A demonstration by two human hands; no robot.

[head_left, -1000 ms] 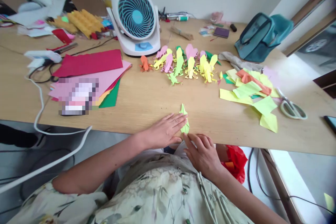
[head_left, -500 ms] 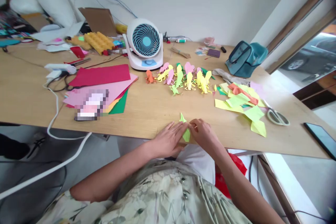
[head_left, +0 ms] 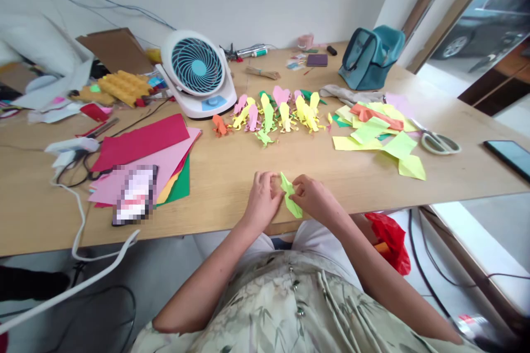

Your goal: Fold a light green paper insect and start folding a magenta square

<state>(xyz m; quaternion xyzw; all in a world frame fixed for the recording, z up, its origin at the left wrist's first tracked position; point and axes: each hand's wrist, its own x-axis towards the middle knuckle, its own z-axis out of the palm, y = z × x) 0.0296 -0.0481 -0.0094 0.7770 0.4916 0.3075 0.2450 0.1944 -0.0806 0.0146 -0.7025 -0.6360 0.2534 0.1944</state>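
A folded piece of yellow-green paper (head_left: 292, 205) lies near the table's front edge, narrow and pointed at its far end. My left hand (head_left: 264, 196) pinches its left side between thumb and fingers. From the right, my right hand (head_left: 311, 196) has its fingertips closed on the paper's other side. Beyond the hands stand several small folded-paper figures (head_left: 285, 116) in yellow, pink, green and orange. Loose yellow and green paper pieces (head_left: 375, 138) are piled to the right, beside a pair of scissors (head_left: 439, 142).
At the back left stands a white fan (head_left: 197, 69). Coloured paper sheets (head_left: 143, 146) lie at the left under a pixelated phone-like object (head_left: 136, 194). A teal bag (head_left: 371, 59) stands back right, and a dark phone (head_left: 509, 157) rests near the right edge. A white cable (head_left: 83, 287) hangs down front left.
My left hand has gone from lying flat across the paper to pinching its left side. More of the paper now shows between the hands. The camera view has turned and shifted.
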